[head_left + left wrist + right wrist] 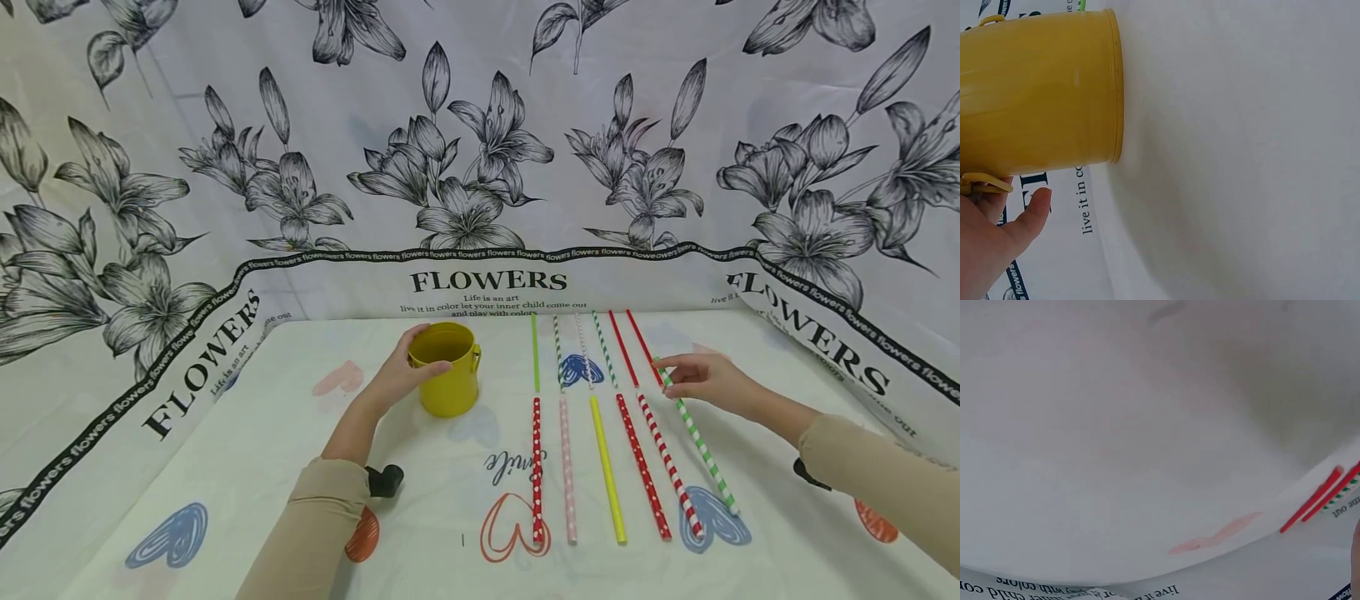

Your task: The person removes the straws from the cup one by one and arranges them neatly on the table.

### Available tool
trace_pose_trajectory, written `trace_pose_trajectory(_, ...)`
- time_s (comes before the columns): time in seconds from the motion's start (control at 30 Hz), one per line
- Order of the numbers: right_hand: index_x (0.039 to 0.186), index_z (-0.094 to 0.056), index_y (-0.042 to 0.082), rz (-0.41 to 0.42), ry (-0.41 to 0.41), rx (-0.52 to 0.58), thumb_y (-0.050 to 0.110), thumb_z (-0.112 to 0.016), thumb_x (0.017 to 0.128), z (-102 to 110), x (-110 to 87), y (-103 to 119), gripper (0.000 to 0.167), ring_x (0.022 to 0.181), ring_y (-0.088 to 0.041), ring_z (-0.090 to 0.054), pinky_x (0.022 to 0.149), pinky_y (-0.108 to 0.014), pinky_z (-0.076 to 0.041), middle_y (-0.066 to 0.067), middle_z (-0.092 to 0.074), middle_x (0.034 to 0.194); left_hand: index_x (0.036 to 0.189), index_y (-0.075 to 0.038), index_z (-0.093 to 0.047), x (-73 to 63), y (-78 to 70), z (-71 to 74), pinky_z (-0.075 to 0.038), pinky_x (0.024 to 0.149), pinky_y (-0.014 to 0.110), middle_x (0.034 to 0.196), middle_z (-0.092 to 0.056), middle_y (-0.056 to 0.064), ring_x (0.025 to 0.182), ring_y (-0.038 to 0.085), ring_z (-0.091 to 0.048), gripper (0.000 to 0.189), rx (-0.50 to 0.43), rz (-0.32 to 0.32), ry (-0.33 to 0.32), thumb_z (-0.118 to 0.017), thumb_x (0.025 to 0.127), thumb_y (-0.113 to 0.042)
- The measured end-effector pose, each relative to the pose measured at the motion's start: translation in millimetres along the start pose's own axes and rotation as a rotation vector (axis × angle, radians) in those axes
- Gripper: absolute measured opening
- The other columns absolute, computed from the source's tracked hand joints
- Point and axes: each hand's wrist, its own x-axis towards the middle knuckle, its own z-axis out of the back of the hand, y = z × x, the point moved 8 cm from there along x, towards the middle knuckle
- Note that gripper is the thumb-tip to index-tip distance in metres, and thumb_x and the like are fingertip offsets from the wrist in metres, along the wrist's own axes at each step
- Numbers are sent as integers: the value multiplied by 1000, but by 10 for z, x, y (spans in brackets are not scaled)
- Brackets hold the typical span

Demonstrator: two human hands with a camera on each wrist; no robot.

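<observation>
My left hand (pixel 392 375) holds a small yellow metal bucket (pixel 450 392) by its left side near the rim, the thumb across the front. In the left wrist view the bucket (pixel 1035 94) stands beside the thumb and its wire handle ear (pixel 985 183). With thumb and fingers, my right hand (pixel 708 383) pinches the upper end of a green-and-white striped paper straw (pixel 705 450), whose lower end points toward me. Left of it lie a red-and-white striped straw (pixel 670 462), two red dotted straws, a yellow straw (pixel 607 468) and a pink dotted straw (pixel 567 475).
A farther row holds two plain red straws (pixel 624 346), green-and-white striped straws (pixel 604 350), a pale pink one (pixel 584 350) and a plain green one (pixel 536 354). The white tablecloth (pixel 420 533) has printed hearts. A flower-printed curtain (pixel 480 283) borders the table's back and sides.
</observation>
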Motion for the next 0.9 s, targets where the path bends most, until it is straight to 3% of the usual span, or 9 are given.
trace_pose_trajectory(0.17,124,-52,-18,-8,25,-45,6,-70,89,-29,-45,-119,46,71,-5,-58,62,-22,-50,2,-68,84,153,-22,-18,-7,-9,-9,-22,115,53,152,-29,11,138,32,-29,83,-1,2,0,-71,90,-30)
trace_pose_trajectory(0.9,111,-61,-14,-99,79,-118,10,-72,87,-180,-129,-412,36,62,-3,-45,54,-20,-41,3,-57,72,154,-22,-16,5,-7,2,-22,115,53,154,-27,11,139,32,-28,86,22,4,1,-71,89,-35)
